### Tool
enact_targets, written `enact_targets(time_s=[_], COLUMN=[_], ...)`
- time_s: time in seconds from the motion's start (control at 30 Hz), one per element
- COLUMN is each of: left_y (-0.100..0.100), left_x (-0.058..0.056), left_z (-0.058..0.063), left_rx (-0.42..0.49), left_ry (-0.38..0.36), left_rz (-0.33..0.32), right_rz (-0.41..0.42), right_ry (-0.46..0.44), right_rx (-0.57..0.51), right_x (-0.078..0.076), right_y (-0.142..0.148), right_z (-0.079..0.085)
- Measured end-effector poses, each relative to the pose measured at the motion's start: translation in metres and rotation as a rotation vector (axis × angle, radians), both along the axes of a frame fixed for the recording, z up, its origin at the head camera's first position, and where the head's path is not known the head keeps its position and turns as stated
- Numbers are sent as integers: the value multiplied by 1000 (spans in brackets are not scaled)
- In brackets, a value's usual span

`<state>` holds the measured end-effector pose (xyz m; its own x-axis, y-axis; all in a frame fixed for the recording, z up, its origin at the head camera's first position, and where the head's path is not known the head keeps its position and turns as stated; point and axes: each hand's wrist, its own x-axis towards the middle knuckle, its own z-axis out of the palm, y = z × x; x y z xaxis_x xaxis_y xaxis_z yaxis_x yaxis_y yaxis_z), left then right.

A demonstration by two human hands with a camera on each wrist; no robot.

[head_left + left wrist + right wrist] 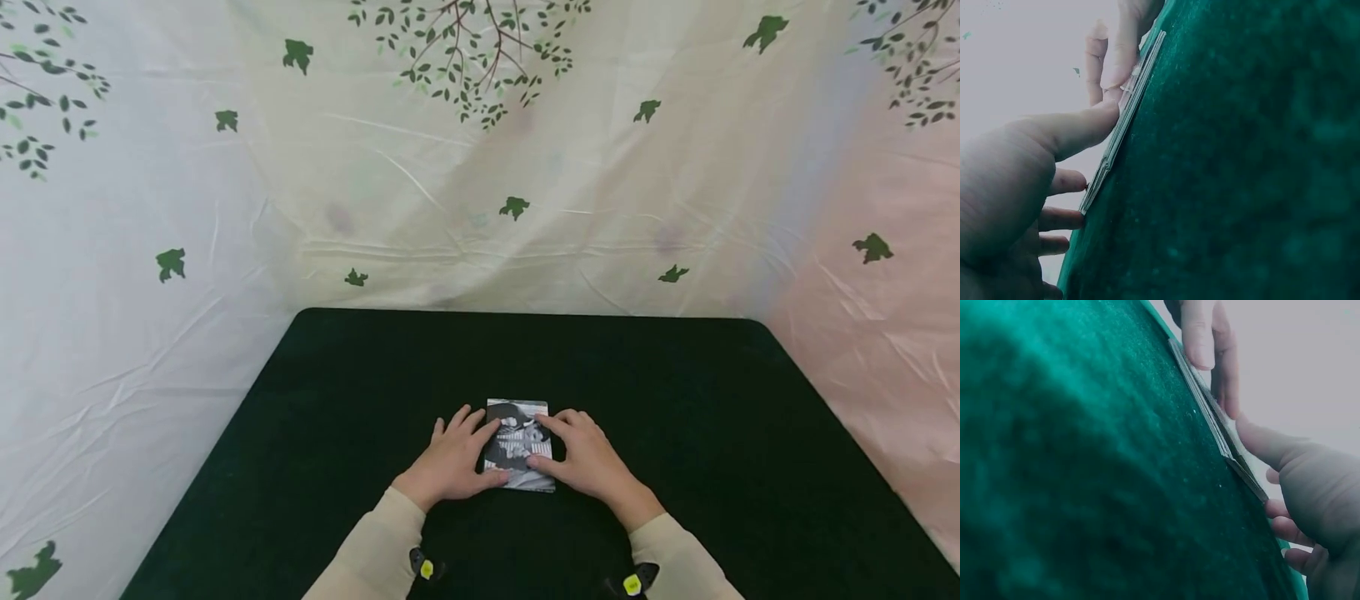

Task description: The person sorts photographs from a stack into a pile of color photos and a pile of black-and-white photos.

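A small black-and-white printed paper (pixel 517 437) lies flat on the dark green table, near the middle. Its edge shows several thin layers (pixel 1204 400) in the right wrist view; whether it is a folded leaflet or a stack I cannot tell. My left hand (pixel 453 460) rests at its left side, thumb and forefinger on top, other fingers spread. From the right, my right hand (pixel 588 460) touches the top face with thumb and forefinger. In the left wrist view the left thumb (pixel 1088 128) presses near the layered edge, while the remaining fingertips are beside it.
The dark green cloth-covered table (pixel 375 358) has rounded far corners. Behind and around it hangs a pale curtain (pixel 420 183) printed with green leaves and branches. Yellow-marked black bands sit on both wrists over cream sleeves (pixel 375 542).
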<state>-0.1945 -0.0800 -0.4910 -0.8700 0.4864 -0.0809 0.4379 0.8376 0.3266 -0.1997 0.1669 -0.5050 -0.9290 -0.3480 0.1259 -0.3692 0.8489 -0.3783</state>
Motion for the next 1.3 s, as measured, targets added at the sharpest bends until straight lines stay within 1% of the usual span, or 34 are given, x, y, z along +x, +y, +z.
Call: enact_targets(time_s=[0.13, 0.27, 0.37, 0.53, 0.73, 0.83, 1.1, 1.3], left_y=[-2, -3, -4, -5, -5, -5, -6, -7], left_x=[-2, -4, -6, -7, -9, -10, -10, -11], left_z=[0, 1, 0, -1, 0, 0, 1, 0], left_rx=[-6, -9, -12, -12, -4, -5, 2, 5], left_ry=[2, 5, 8, -3, -23, -22, -5, 14], left_rz=[-13, -16, -17, -18, -18, -20, -31, -36], right_rz=[4, -13, -32, -74, -119, -140, -167, -175], right_ry=[21, 20, 1, -57, -104, -123, -137, -138], right_rx=[-4, -8, -22, -51, -114, -144, -159, -187], right_x=[-1, -3, -3, -5, -6, -7, -7, -8], right_y=[-3, -5, -6, -8, -10, -11, -12, -14], right_z=[-1, 0, 0, 0, -1, -1, 0, 1])
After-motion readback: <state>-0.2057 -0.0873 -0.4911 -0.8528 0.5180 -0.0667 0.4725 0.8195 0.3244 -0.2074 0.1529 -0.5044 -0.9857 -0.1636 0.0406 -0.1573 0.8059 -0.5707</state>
